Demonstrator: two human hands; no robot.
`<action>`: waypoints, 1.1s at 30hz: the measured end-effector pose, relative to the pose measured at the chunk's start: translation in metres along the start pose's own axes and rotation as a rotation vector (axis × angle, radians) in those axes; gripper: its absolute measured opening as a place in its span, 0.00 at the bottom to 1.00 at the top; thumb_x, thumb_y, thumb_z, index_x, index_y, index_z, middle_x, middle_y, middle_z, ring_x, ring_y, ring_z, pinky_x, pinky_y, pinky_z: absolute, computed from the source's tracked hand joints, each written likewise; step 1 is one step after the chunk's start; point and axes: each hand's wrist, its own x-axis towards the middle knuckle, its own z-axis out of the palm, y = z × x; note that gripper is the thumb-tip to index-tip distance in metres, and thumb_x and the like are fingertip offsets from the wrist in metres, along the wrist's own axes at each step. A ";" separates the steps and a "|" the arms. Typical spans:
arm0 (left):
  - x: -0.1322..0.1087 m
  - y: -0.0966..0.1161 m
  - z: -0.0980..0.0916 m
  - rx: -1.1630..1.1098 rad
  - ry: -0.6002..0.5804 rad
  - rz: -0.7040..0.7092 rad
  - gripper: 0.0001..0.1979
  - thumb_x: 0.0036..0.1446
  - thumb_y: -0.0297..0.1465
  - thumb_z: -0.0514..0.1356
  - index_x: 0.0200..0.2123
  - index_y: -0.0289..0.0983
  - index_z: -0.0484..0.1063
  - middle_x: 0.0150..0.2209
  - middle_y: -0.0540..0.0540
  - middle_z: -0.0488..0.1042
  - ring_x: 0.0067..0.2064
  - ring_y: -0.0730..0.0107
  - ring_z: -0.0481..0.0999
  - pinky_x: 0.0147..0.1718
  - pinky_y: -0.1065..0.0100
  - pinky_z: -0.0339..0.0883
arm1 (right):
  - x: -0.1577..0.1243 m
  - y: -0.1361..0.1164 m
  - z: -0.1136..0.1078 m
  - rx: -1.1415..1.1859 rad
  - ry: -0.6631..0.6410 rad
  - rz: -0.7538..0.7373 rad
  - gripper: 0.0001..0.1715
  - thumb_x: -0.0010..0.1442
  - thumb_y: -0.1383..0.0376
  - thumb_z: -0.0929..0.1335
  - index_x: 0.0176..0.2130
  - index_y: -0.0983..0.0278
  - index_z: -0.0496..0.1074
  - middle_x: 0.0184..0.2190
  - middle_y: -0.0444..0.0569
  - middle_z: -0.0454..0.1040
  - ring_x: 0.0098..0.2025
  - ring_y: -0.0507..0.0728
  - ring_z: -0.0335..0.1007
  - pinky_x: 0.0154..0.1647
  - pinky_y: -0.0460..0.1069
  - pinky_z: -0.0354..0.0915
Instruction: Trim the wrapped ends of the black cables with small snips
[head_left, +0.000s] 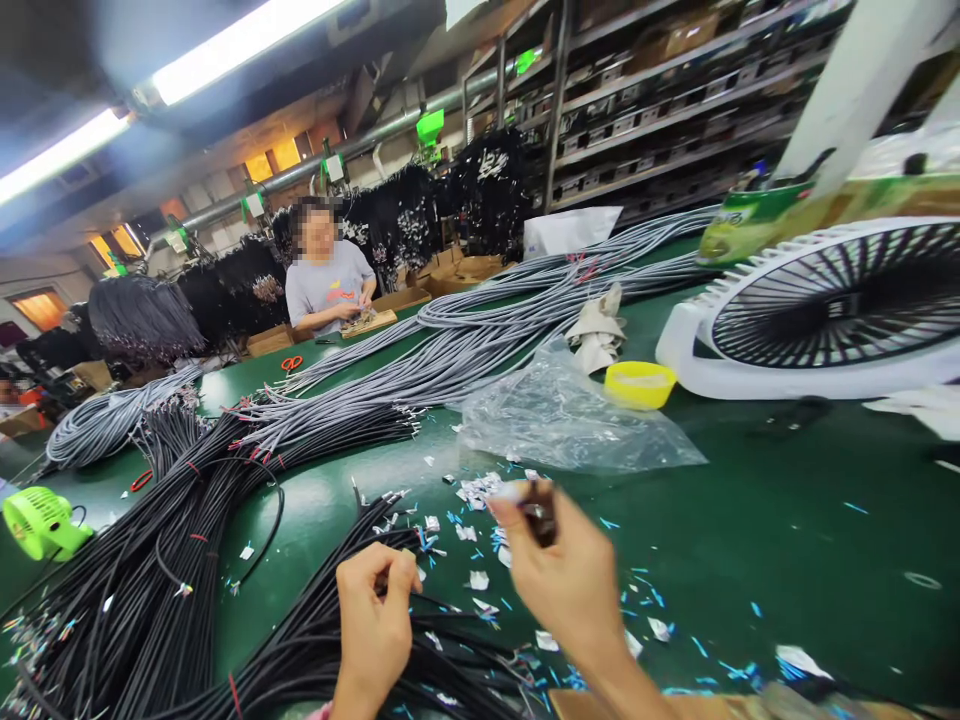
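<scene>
We hold our left grip (379,615) with thumb and finger together, and cannot tell whether a cable is pinched there. Our right grip (562,575), a little beyond and to its right, is closed on a small dark object (541,515), too blurred to name. Black cables (315,605) lie on both sides of the left grip, on the green tabletop (787,530). White scraps (478,580) lie between our grips, and blue offcuts (699,648) right of the right grip. Beyond it, we see a clear plastic bag (570,425), a yellow bowl (637,396) just beside that, and grey cables (450,365) farther off.
</scene>
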 end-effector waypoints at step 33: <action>0.038 0.008 -0.019 -0.160 -0.232 -0.138 0.20 0.51 0.43 0.57 0.25 0.30 0.77 0.16 0.52 0.62 0.17 0.78 0.56 0.16 0.75 0.51 | -0.004 -0.003 0.011 0.007 -0.061 -0.190 0.14 0.61 0.59 0.63 0.26 0.61 0.67 0.20 0.45 0.68 0.21 0.55 0.65 0.22 0.47 0.62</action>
